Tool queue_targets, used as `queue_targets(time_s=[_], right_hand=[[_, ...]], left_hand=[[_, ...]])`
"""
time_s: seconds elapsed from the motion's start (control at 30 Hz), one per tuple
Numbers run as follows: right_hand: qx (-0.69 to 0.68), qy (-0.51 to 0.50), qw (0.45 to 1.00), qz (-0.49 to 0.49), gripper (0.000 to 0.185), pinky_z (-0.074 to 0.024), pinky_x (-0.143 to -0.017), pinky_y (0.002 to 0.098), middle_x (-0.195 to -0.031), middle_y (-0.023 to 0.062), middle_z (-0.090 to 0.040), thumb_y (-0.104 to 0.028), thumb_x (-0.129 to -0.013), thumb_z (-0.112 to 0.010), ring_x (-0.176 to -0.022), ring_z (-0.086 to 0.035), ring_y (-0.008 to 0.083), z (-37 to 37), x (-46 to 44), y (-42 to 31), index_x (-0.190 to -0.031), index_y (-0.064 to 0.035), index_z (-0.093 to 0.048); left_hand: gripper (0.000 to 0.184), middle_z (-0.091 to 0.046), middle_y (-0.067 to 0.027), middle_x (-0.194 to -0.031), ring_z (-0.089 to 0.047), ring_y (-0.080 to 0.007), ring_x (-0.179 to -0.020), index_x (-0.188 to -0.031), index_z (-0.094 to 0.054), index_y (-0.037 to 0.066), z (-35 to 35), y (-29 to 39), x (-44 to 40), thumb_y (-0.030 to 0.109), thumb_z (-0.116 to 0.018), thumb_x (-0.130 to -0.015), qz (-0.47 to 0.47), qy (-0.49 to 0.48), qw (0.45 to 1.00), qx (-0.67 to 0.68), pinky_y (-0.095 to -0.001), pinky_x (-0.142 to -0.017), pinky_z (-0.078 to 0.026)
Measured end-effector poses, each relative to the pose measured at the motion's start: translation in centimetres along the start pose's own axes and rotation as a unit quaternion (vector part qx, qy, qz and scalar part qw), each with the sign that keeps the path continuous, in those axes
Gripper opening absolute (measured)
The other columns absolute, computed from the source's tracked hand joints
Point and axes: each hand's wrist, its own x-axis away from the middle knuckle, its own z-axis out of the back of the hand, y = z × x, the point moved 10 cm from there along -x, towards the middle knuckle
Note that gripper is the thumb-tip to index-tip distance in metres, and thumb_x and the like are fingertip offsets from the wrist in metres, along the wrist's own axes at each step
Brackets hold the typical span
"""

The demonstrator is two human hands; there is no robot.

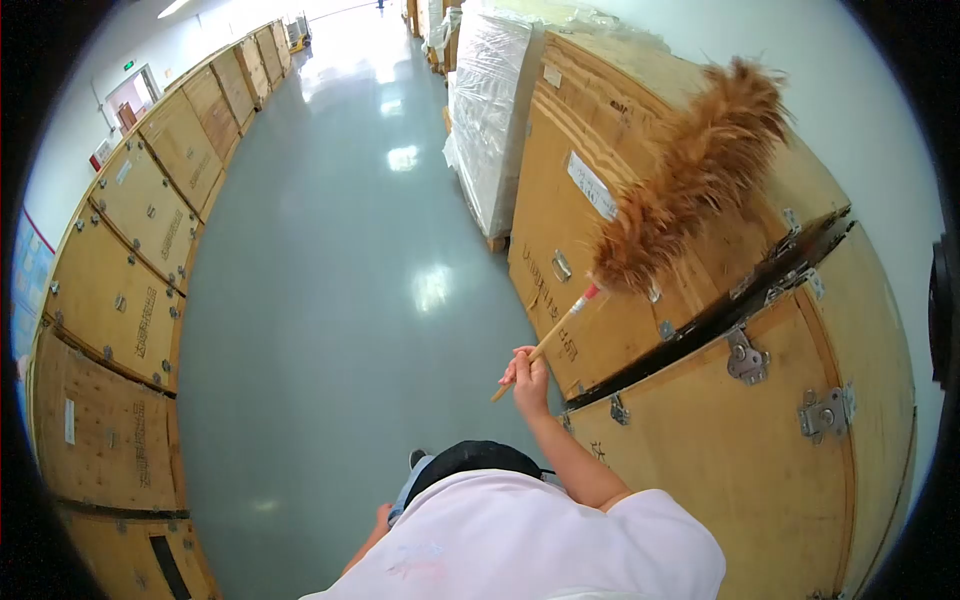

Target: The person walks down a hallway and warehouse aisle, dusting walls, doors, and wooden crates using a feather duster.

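My right hand [527, 374] is closed around the wooden handle of a brown feather duster [695, 180]. The duster slants up and to the right, its feathers in front of the top edge and upper side of a large wooden crate [540, 240]. Whether the feathers touch the crate I cannot tell. My left hand [384, 515] hangs low beside my body, at the left of my white shirt; its fingers are too hidden to make out.
A second wooden crate [720, 450] with metal latches stands at the right, across a dark gap. Beyond is a plastic-wrapped stack [490, 110]. Wooden crates [110, 290] line the left wall. A grey floor aisle [330, 300] runs between the rows.
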Motion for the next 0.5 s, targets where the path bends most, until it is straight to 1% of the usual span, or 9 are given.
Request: queue_targets(time_s=[0.07,0.13,0.17,0.23,0.27,0.33,0.37,0.43,0.5], right_hand=[[0.01,-0.005,1.0,-0.005,0.013,-0.0399,-0.041,0.0219,-0.052,0.0004,-0.036,-0.014,-0.083,-0.034,-0.042,-0.037,0.0072,-0.5,-1.7,-0.4,-0.083,-0.0021,-0.038],[0.065,0.002,0.997,-0.041,0.015,-0.0364,-0.036,0.0209,-0.053,0.0003,-0.036,-0.018,-0.083,-0.036,-0.039,-0.035,0.0068,-0.4,-4.0,-0.5,-0.085,-0.0034,-0.038],[0.066,0.004,0.997,-0.036,0.015,-0.0364,-0.036,0.0209,-0.053,0.0003,-0.036,-0.018,-0.083,-0.036,-0.039,-0.035,0.0068,-0.5,-5.4,-1.1,-0.085,-0.0034,-0.038],[0.108,0.037,0.991,-0.067,0.016,-0.031,-0.031,0.0188,-0.051,-0.0016,-0.035,-0.02,-0.082,-0.038,-0.037,-0.033,0.005,0.3,-8.1,-2.0,-0.084,-0.0038,-0.042],[0.109,0.04,0.991,-0.061,0.016,-0.031,-0.031,0.0188,-0.051,-0.0016,-0.035,-0.02,-0.082,-0.038,-0.037,-0.033,0.005,0.3,-9.4,-2.9,-0.084,-0.0038,-0.042],[0.107,0.064,0.99,-0.067,0.015,-0.0249,-0.028,0.0176,-0.048,-0.0036,-0.034,-0.019,-0.08,-0.042,-0.036,-0.032,0.0038,0.9,-11.6,-4.5,-0.079,-0.0039,-0.046],[0.113,0.066,0.99,-0.061,0.015,-0.0249,-0.028,0.0176,-0.048,-0.0036,-0.034,-0.019,-0.08,-0.042,-0.036,-0.032,0.0038,1.9,-12.9,-4.8,-0.079,-0.0039,-0.046],[0.18,0.12,0.976,-0.022,0.015,-0.026,-0.035,0.0201,-0.052,-0.0029,-0.038,-0.017,-0.076,-0.047,-0.041,-0.034,0.0048,6.1,-15.8,-4.6,-0.073,-0.0027,-0.048],[0.29,0.141,0.945,0.056,0.011,-0.0269,-0.037,0.0184,-0.049,-0.004,-0.04,-0.013,-0.075,-0.049,-0.042,-0.035,0.0034,8.2,-16.8,-6.4,-0.075,-0.0016,-0.051]], left_hand=[[0.023,-0.057,-0.0152,-0.068,-0.056,-0.0252,-0.063,-0.069,-0.059,0.003,0.4,1.1,-1.7,0.022,-0.055,-0.058,-0.009,-0.002,1.0,-0.002,-0.0322,-0.058,-0.043],[0.023,-0.057,-0.0153,-0.068,-0.056,-0.0253,-0.063,-0.069,-0.059,0.003,0.9,2.2,-3.7,0.022,-0.055,-0.058,-0.019,-0.004,1.0,-0.003,-0.0323,-0.058,-0.043],[0.023,-0.057,-0.0153,-0.067,-0.056,-0.0254,-0.063,-0.069,-0.059,0.003,1.4,2.6,-4.8,0.022,-0.055,-0.058,-0.024,-0.004,1.0,-0.005,-0.0324,-0.058,-0.043],[0.023,-0.057,-0.0154,-0.067,-0.056,-0.0255,-0.063,-0.069,-0.059,0.003,2.8,3.6,-7.2,0.022,-0.055,-0.058,-0.036,-0.005,0.999,-0.011,-0.0324,-0.058,-0.043],[0.023,-0.057,-0.0154,-0.067,-0.056,-0.0255,-0.063,-0.069,-0.059,0.003,3.4,4.2,-8.5,0.022,-0.055,-0.058,-0.043,-0.007,0.999,-0.013,-0.0325,-0.058,-0.043],[0.023,-0.057,-0.0155,-0.067,-0.056,-0.0256,-0.063,-0.069,-0.059,0.003,4.1,5.7,-11.1,0.022,-0.055,-0.058,-0.057,-0.013,0.998,-0.014,-0.0325,-0.058,-0.043],[0.023,-0.057,-0.0156,-0.067,-0.056,-0.0257,-0.063,-0.069,-0.059,0.003,4.1,6.3,-12.1,0.022,-0.055,-0.058,-0.063,-0.017,0.998,-0.012,-0.0326,-0.058,-0.043],[0.023,-0.057,-0.0156,-0.067,-0.056,-0.0258,-0.063,-0.069,-0.059,0.003,4.2,6.9,-13.9,0.022,-0.056,-0.058,-0.067,-0.023,0.997,-0.007,-0.0327,-0.058,-0.043],[0.023,-0.057,-0.0157,-0.067,-0.056,-0.0259,-0.063,-0.069,-0.059,0.003,4.3,6.5,-15.0,0.023,-0.056,-0.058,-0.064,-0.028,0.998,-0.002,-0.0327,-0.058,-0.043]])
